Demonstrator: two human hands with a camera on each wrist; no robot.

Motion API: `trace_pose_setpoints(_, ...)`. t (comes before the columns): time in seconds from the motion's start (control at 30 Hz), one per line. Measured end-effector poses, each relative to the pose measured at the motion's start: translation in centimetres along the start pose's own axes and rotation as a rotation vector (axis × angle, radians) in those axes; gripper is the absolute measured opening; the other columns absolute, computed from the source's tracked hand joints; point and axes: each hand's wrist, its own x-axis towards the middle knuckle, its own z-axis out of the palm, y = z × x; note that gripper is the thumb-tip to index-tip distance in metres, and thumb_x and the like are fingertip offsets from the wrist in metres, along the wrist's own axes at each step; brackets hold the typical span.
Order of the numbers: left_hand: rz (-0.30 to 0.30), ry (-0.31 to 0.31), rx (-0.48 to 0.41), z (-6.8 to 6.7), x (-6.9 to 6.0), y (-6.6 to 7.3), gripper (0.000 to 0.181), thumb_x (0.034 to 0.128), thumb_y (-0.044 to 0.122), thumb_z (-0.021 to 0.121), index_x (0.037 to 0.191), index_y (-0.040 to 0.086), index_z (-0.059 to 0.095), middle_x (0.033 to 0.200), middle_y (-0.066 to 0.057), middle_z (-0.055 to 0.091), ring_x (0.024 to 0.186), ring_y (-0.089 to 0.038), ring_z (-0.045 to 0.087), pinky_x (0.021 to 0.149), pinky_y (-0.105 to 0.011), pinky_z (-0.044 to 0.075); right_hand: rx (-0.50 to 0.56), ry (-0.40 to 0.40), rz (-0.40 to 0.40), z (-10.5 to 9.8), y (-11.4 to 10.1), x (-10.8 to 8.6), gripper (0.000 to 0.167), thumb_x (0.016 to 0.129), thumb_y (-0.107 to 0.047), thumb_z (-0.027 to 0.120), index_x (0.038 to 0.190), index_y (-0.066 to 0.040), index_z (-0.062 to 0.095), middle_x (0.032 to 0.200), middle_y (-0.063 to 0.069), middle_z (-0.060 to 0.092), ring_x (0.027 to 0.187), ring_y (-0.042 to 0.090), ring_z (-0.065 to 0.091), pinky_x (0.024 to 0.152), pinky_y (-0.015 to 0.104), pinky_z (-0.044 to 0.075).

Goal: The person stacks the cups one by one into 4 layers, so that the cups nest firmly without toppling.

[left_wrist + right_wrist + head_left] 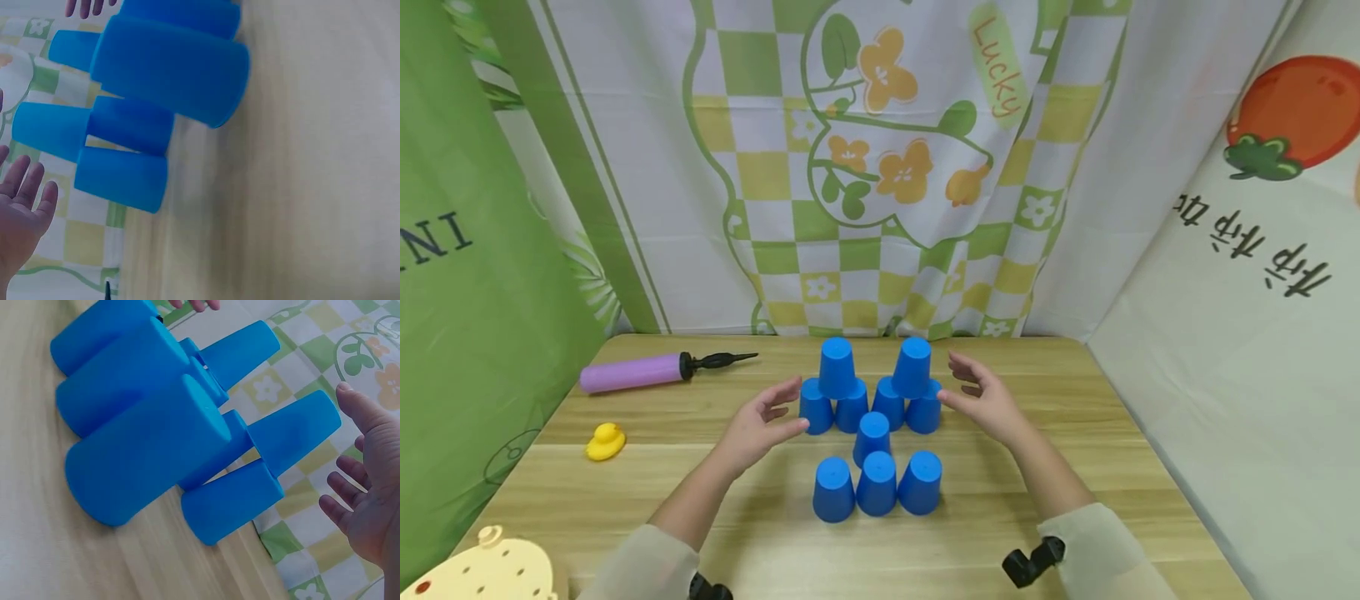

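Toward the back of the table, two small pyramids of upside-down blue cups stand side by side. Each has one top cup bridging two below: the left top cup (837, 368) and the right top cup (913, 368). A single blue cup (872, 438) stands in front of them, and a row of three cups (877, 485) is nearest me. My left hand (760, 427) hovers at the left pyramid's outer side, fingers spread and holding nothing. On the opposite side, my right hand (988, 402) is apart from the right pyramid in the right wrist view (378, 481), its fingers loosely bent and holding nothing.
A purple hand pump (636, 372) with a black nozzle lies at the back left. Nearer me are a yellow toy duck (606, 442) and a cream spotted object (493, 571) at the table's corner. A patterned curtain (895, 275) hangs behind the table (1037, 467).
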Motion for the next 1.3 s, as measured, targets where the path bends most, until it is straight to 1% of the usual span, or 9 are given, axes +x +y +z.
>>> trace_pose_setpoints(0.13,-0.01,-0.028,0.012,0.8,-0.9,-0.6,0.069,0.0896,0.023,0.072,0.147,0.001,0.04,0.151,-0.02,0.044,0.138,-0.04,0.042,0.114,-0.057,0.034,-0.007,-0.011,-0.004,0.3,0.3,-1.1,0.067,0.091,-0.019,0.07,0.148,-0.003,0.038,0.149,0.021,0.044,0.137,0.039,0.043,0.112,0.055,0.039)
trace_pose_setpoints(0.37,-0.069,-0.053,-0.006,2.3,-2.0,-1.5,0.071,0.0874,0.026,0.075,0.147,0.006,0.042,0.15,-0.018,0.045,0.137,-0.036,0.045,0.114,-0.055,0.036,0.014,-0.038,0.002,1.7,0.9,-3.2,0.066,0.089,-0.019,0.072,0.145,-0.001,0.042,0.148,0.022,0.046,0.135,0.039,0.045,0.111,0.053,0.04)
trace_pose_setpoints(0.53,-0.074,-0.087,-0.015,3.2,-2.5,-2.1,0.07,0.0869,0.026,0.075,0.146,0.004,0.044,0.147,-0.021,0.048,0.135,-0.039,0.046,0.113,-0.056,0.036,0.025,-0.093,0.0,2.8,1.8,-4.6,0.065,0.089,-0.019,0.073,0.143,0.0,0.044,0.145,0.024,0.048,0.134,0.04,0.046,0.11,0.054,0.04)
trace_pose_setpoints(0.67,-0.088,-0.117,-0.032,3.8,-2.9,-2.5,0.07,0.0869,0.026,0.075,0.145,0.002,0.045,0.146,-0.022,0.049,0.134,-0.039,0.046,0.112,-0.057,0.037,0.014,-0.153,0.027,3.5,2.6,-5.5,0.066,0.088,-0.025,0.074,0.143,-0.002,0.045,0.144,0.023,0.049,0.133,0.039,0.047,0.11,0.053,0.041)
trace_pose_setpoints(0.8,-0.091,-0.138,-0.039,4.4,-3.1,-2.6,0.068,0.0872,0.026,0.075,0.143,0.0,0.046,0.144,-0.023,0.05,0.133,-0.04,0.047,0.112,-0.057,0.037,0.005,-0.187,0.071,4.0,2.9,-5.9,0.069,0.086,-0.032,0.076,0.143,-0.006,0.047,0.141,0.021,0.052,0.13,0.039,0.05,0.109,0.054,0.042)
trace_pose_setpoints(0.9,-0.099,-0.151,-0.035,4.7,-3.2,-2.6,0.067,0.0874,0.029,0.075,0.142,0.001,0.047,0.143,-0.023,0.051,0.132,-0.04,0.048,0.111,-0.057,0.038,-0.001,-0.211,0.087,4.1,2.9,-6.0,0.069,0.084,-0.034,0.078,0.141,-0.008,0.049,0.139,0.021,0.054,0.126,0.038,0.052,0.107,0.055,0.043)
trace_pose_setpoints(1.0,-0.112,-0.163,-0.037,4.9,-3.3,-2.6,0.067,0.0872,0.03,0.075,0.141,0.001,0.048,0.144,-0.022,0.051,0.131,-0.041,0.048,0.11,-0.058,0.038,-0.009,-0.239,0.069,4.1,2.9,-6.1,0.067,0.084,-0.032,0.078,0.139,-0.006,0.051,0.137,0.021,0.056,0.122,0.036,0.055,0.104,0.055,0.046)
trace_pose_setpoints(1.13,-0.11,-0.164,-0.039,5.2,-3.3,-2.7,0.066,0.0864,0.028,0.076,0.14,0.0,0.049,0.144,-0.021,0.051,0.13,-0.042,0.049,0.109,-0.059,0.039,-0.012,-0.265,0.037,3.9,2.8,-6.1,0.065,0.084,-0.028,0.078,0.137,-0.003,0.052,0.134,0.019,0.058,0.114,0.031,0.057,0.099,0.055,0.048)
trace_pose_setpoints(1.3,-0.101,-0.16,-0.049,5.3,-3.3,-3.1,0.065,0.086,0.026,0.076,0.139,-0.001,0.05,0.141,-0.022,0.054,0.126,-0.041,0.052,0.105,-0.058,0.043,-0.011,-0.273,0.042,3.9,2.8,-6.1,0.064,0.084,-0.028,0.079,0.136,-0.001,0.053,0.132,0.017,0.06,0.111,0.028,0.058,0.097,0.056,0.049)
